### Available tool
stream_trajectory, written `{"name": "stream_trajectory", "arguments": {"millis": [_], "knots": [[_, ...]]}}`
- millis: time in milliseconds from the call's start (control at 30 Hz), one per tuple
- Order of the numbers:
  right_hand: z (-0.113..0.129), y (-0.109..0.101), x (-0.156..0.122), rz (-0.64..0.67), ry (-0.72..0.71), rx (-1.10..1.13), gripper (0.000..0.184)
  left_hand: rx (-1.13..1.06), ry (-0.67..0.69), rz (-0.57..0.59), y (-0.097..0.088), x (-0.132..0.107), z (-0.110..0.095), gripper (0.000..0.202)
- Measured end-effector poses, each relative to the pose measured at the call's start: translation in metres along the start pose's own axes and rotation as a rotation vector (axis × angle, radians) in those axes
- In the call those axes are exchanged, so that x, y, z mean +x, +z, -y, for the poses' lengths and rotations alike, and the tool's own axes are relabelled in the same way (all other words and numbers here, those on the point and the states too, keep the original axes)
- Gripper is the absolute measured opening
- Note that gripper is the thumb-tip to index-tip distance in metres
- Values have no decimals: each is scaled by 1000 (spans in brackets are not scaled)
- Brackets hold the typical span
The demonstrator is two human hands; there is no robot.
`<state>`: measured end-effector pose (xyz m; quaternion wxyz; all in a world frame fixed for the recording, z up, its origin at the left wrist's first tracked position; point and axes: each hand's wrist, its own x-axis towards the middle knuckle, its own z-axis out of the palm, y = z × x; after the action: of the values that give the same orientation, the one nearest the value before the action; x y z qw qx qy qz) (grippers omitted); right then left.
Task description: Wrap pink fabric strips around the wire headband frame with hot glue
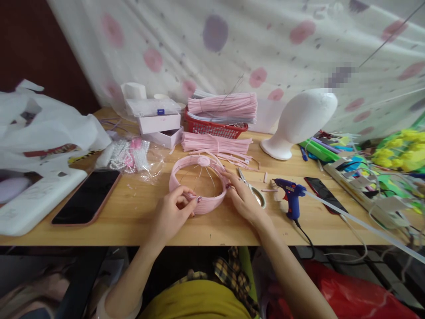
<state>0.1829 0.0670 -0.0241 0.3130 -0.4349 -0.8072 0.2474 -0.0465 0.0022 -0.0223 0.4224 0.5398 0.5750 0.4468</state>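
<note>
A pink ring-shaped hat frame [212, 204] rests on the wooden table before me, its band built of rows of pink pipe cleaners. Thin bare wires run from a small pink disc [203, 161] down toward the band. At the band's near left side, my left hand [175, 206] pinches the edge between thumb and fingers. My right hand [242, 195] curls round the band's right side, its fingertips partly hidden. Scissors [258, 196] lie just beyond my right hand. A blue glue gun [292, 197] stands farther right, a long glue stick coming from its back.
Bundled pink pipe cleaners [215, 144] lie behind the frame, before a red basket [215, 128] holding more. A white foam head [299, 119] stands at back right. One phone [88, 197] lies left, another [325, 195] right. Bagged pearl beads [129, 155] and a power strip [358, 186] flank the work.
</note>
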Motion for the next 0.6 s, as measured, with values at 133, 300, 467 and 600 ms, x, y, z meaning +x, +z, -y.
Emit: {"name": "stream_trajectory", "arguments": {"millis": [133,300,467,600], "knots": [[1,2,-2,-12,48,77,48,-30,5,26,-3,0,0,21],[0,5,-1,-39,50,122,46,-122,3,119,-9,2,-2,23],[-2,6,-1,-82,43,153,43,-138,-9,113,-9,2,0,23],[0,4,-4,-206,81,191,32,-117,19,90,-8,2,6,32]]}}
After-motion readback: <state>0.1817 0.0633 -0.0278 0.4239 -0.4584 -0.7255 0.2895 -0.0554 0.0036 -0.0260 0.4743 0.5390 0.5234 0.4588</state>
